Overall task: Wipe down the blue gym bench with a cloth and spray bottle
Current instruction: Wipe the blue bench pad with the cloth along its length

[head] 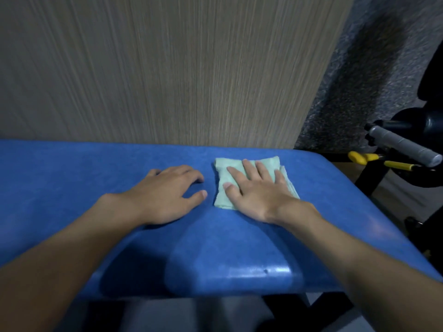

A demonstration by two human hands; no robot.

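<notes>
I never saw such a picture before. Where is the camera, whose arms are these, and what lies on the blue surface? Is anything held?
No machine appears here. A person wears a camera on the head, looking forward and down, so you see that person's own bare arms. The left hand rests on the blue bench and holds nothing. The right hand lies flat, its fingers straight, pressing a folded pale green cloth onto the bench. No spray bottle is in view. At the right edge stands gym equipment with a grey handle.

Left hand palm down, fingers loosely curled, thumb out; right hand flat, palm down, fingers straight and spread
</notes>
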